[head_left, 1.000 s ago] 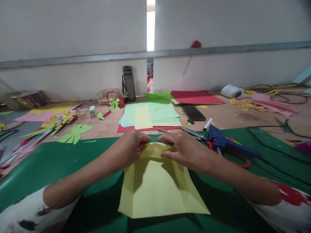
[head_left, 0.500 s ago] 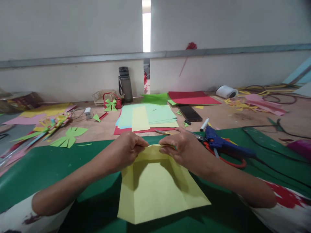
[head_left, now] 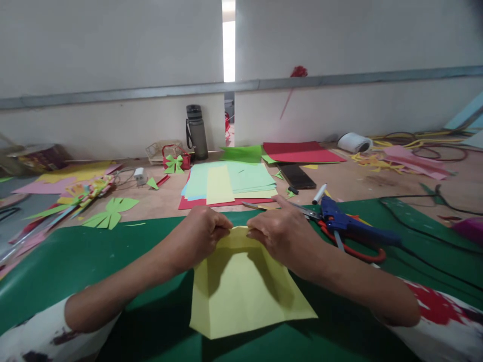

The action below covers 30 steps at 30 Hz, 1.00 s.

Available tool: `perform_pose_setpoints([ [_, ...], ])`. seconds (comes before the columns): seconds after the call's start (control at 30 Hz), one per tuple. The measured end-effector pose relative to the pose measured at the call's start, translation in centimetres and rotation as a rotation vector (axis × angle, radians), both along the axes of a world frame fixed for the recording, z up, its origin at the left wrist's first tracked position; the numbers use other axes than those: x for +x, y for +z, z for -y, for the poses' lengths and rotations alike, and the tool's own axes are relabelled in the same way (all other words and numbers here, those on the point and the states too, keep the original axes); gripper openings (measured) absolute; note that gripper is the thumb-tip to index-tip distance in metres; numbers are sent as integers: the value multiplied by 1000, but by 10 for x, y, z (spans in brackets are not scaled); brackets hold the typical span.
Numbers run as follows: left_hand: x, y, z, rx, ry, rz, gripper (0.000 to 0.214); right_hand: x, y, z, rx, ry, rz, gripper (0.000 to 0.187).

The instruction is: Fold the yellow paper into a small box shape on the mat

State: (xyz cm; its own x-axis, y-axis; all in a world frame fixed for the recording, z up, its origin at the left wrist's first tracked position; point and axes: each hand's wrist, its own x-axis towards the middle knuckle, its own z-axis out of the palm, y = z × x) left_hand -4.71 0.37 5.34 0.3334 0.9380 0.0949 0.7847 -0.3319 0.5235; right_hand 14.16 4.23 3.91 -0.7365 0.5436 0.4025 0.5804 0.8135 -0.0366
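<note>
A creased sheet of yellow paper (head_left: 249, 296) hangs between my two hands, its near edge lifted a little off the green mat (head_left: 151, 301). My left hand (head_left: 206, 231) pinches the far edge left of its middle. On the right of that same edge my right hand (head_left: 281, 231) pinches it too, knuckles up. A narrow bit of the edge shows between the fingertips, bent along a crease. Fold lines run down the sheet's left and right sides. Scissors (head_left: 372, 255) with red handles lie right of my right hand, partly under a blue glue gun (head_left: 347, 226).
Beyond the mat lies a stack of pale green paper (head_left: 252, 178) with a yellow strip (head_left: 220, 185) on top. A phone (head_left: 298, 176), a white marker (head_left: 319, 194), a dark bottle (head_left: 196, 133) and green paper cut-outs (head_left: 112, 213) are around it. A black cord (head_left: 415, 226) crosses the right side.
The yellow paper's near edge has drawn in and tilts slightly differently. Both hands keep their pinch, with the fingertips a little closer together. The view has shifted slightly.
</note>
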Motion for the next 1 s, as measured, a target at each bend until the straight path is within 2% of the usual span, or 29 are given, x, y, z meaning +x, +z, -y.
perform_pose_setpoints([
  [0.27,1,-1,2,53,-7,18,24,1,-1,1,51,24,-21,25],
  [0.47,4,-3,2,105,20,-62,21,0,5,0,-21,-2,30,25],
  [0.63,8,-9,2,162,-46,-61,22,-7,5,0,-54,14,67,25],
  [0.7,10,-12,2,168,-57,-67,22,-9,4,0,-6,52,92,23],
  [0.8,11,-16,2,166,5,-83,19,-11,3,-2,43,83,123,23],
  [1.0,8,-19,0,151,-29,-125,20,-12,4,-2,-2,40,189,19],
])
